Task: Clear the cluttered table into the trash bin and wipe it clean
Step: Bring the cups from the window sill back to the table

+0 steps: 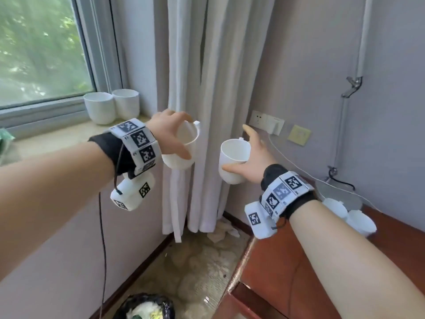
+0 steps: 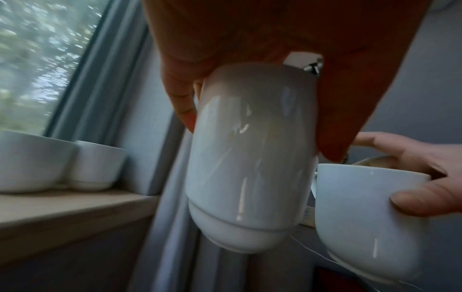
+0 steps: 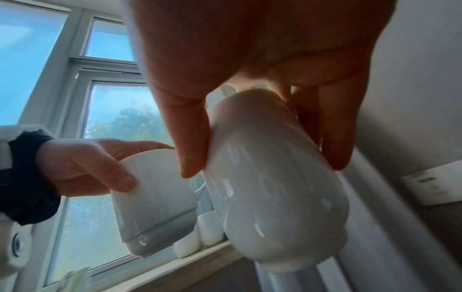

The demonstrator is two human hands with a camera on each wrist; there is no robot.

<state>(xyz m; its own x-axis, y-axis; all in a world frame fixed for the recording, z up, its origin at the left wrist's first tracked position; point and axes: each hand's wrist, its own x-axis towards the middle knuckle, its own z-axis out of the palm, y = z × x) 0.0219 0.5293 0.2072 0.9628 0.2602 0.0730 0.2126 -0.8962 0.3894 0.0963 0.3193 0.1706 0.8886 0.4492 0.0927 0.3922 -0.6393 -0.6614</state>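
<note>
Left hand (image 1: pixel 171 132) gripped 1 mug (image 1: pixel 182 147), right hand (image 1: pixel 254 155) another mug (image 1: pixel 233 160); both upright, left nearer the sill (image 1: pixel 69 137) holding 2 cups (image 1: pixel 111 107).

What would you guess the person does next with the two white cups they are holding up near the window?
Probably carry the left hand and its cup over to the windowsill and set it beside the two white cups standing there. Both hands grip a cup in mid-air, the right hand holding the other cup, and the sill is nearest.

Daylit window (image 1: pixel 41 49), white curtain (image 1: pixel 207 88), grey wall (image 1: pixel 322 54), stone-patterned floor (image 1: pixel 200 272)
</note>
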